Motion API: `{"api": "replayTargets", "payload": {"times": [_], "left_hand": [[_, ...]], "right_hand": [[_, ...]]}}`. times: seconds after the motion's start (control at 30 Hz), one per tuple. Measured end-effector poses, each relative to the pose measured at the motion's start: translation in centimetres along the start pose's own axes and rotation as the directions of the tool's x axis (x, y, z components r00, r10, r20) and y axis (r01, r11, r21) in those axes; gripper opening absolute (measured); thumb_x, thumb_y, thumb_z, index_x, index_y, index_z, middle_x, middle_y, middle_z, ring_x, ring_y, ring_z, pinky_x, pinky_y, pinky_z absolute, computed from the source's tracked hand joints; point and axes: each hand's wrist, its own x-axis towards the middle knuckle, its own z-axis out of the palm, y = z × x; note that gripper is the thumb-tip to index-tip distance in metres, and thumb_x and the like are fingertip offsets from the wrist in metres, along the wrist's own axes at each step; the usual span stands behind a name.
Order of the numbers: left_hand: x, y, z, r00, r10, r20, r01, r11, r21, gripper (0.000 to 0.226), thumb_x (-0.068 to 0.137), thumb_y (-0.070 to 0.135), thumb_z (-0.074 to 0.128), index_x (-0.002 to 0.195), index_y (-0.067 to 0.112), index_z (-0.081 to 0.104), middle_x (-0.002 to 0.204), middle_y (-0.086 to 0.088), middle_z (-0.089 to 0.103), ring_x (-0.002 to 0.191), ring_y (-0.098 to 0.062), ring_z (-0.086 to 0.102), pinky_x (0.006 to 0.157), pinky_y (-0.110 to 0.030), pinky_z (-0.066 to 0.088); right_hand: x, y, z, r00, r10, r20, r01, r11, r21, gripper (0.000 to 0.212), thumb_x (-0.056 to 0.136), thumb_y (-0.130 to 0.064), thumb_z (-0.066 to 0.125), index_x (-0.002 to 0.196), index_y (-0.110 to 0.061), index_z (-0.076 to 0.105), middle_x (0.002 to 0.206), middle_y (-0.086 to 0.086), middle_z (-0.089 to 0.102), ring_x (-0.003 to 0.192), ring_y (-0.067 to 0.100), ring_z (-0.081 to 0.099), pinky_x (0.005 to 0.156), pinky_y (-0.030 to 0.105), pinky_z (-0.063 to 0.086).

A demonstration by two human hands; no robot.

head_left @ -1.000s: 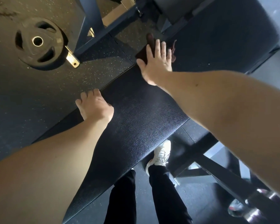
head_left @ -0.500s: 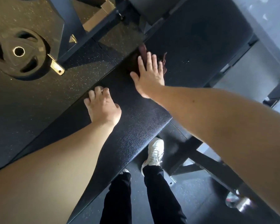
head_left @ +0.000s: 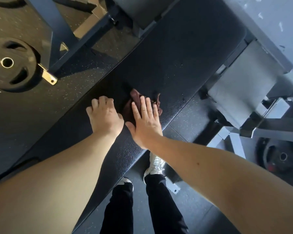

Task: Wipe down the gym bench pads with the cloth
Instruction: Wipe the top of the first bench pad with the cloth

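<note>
A long black textured bench pad (head_left: pixel 176 61) runs diagonally from lower left to upper right. A dark brown cloth (head_left: pixel 136 98) lies bunched on the pad's middle. My right hand (head_left: pixel 146 120) presses flat on the cloth with straight fingers; most of the cloth is hidden beneath it. My left hand (head_left: pixel 105 115) rests on the pad just left of the cloth, its fingers bent down over the pad's far edge.
A black weight plate (head_left: pixel 10 65) lies on the speckled rubber floor at the left, beside a dark steel frame (head_left: pixel 47 36). A grey machine frame (head_left: pixel 243 85) and another plate (head_left: pixel 276 156) stand at the right. My feet in white shoes (head_left: pixel 155 164) stand under the pad's near edge.
My right hand has dragged the cloth back along the pad toward me, ending beside my left hand. The left hand has stayed planted on the pad.
</note>
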Motion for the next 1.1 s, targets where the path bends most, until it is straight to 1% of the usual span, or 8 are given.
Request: {"api": "replayTargets", "payload": {"times": [0.07,0.27,0.47,0.67,0.73,0.87,0.97,1.1], "left_hand": [[0.0,0.7,0.0,1.0,0.015,0.014,-0.015,1.0,0.011,0.046,0.086,0.025,0.066,0.13,0.015,0.059,0.134,-0.006,0.053,0.122,-0.032,0.043,0.098,-0.046,0.035],[0.2,2.3,-0.1,0.997,0.075,0.014,-0.075,0.997,0.022,0.043,0.087,0.027,0.063,0.129,0.018,0.059,0.132,-0.004,0.053,0.122,-0.03,0.042,0.098,-0.045,0.035],[0.3,3.6,-0.2,0.995,0.096,-0.008,-0.096,0.995,0.017,0.042,0.086,0.023,0.064,0.127,0.014,0.061,0.132,-0.007,0.053,0.121,-0.033,0.043,0.097,-0.047,0.035],[-0.5,5.4,0.4,0.993,0.118,0.021,-0.118,0.993,0.024,0.041,0.085,0.022,0.063,0.126,0.015,0.062,0.13,-0.005,0.054,0.12,-0.032,0.043,0.096,-0.046,0.035],[-0.6,5.2,0.7,0.992,0.125,0.018,-0.125,0.992,0.029,0.04,0.084,0.021,0.065,0.124,0.013,0.063,0.129,-0.006,0.055,0.118,-0.033,0.044,0.094,-0.046,0.035],[-0.5,5.8,0.8,0.989,0.14,0.04,-0.142,0.988,0.053,0.04,0.086,0.027,0.064,0.125,0.016,0.062,0.13,-0.005,0.053,0.12,-0.031,0.042,0.097,-0.045,0.034],[-0.2,6.2,0.6,0.99,0.137,0.03,-0.139,0.988,0.065,0.038,0.088,0.028,0.064,0.124,0.017,0.063,0.129,-0.005,0.052,0.121,-0.031,0.042,0.098,-0.044,0.034],[-0.1,6.6,0.7,0.989,0.145,0.016,-0.146,0.987,0.067,0.037,0.086,0.026,0.065,0.122,0.015,0.064,0.129,-0.005,0.053,0.12,-0.031,0.043,0.096,-0.045,0.035]], "right_hand": [[2.1,2.0,-1.2,0.999,0.036,-0.014,-0.036,0.999,-0.006,0.075,0.104,-0.06,0.017,0.165,-0.02,-0.002,0.169,0.016,-0.018,0.156,0.032,-0.019,0.126,0.051,-0.007],[8.4,8.3,-4.8,0.944,0.321,-0.071,-0.313,0.944,0.107,0.078,0.103,-0.061,0.021,0.165,-0.018,0.001,0.17,0.017,-0.013,0.157,0.034,-0.012,0.127,0.051,-0.004],[0.1,4.7,0.1,0.96,0.263,-0.097,-0.25,0.96,0.127,0.083,0.1,-0.063,0.027,0.165,-0.015,0.007,0.169,0.021,-0.008,0.156,0.038,-0.01,0.126,0.055,-0.003],[-4.4,5.0,2.2,0.991,0.13,0.01,-0.131,0.99,0.058,0.081,0.099,-0.062,0.013,0.164,-0.015,-0.003,0.167,0.02,-0.021,0.155,0.036,-0.022,0.126,0.054,-0.005],[-2.6,7.0,1.7,0.985,0.173,-0.011,-0.172,0.982,0.083,0.082,0.098,-0.062,0.015,0.164,-0.015,0.0,0.168,0.021,-0.017,0.156,0.037,-0.017,0.126,0.053,-0.002],[2.8,13.4,-1.0,0.899,0.429,-0.084,-0.402,0.887,0.227,0.085,0.099,-0.063,0.029,0.164,-0.01,0.01,0.169,0.025,-0.003,0.156,0.043,-0.004,0.126,0.054,0.008],[4.7,14.8,-2.4,0.887,0.459,-0.046,-0.435,0.867,0.244,0.085,0.102,-0.064,0.028,0.164,-0.011,0.005,0.169,0.023,-0.009,0.156,0.04,-0.009,0.127,0.052,0.002],[1.8,10.6,-0.1,0.895,0.428,-0.124,-0.382,0.881,0.278,0.087,0.098,-0.064,0.031,0.163,-0.009,0.015,0.168,0.026,-0.001,0.156,0.044,-0.003,0.126,0.057,0.007]]}}
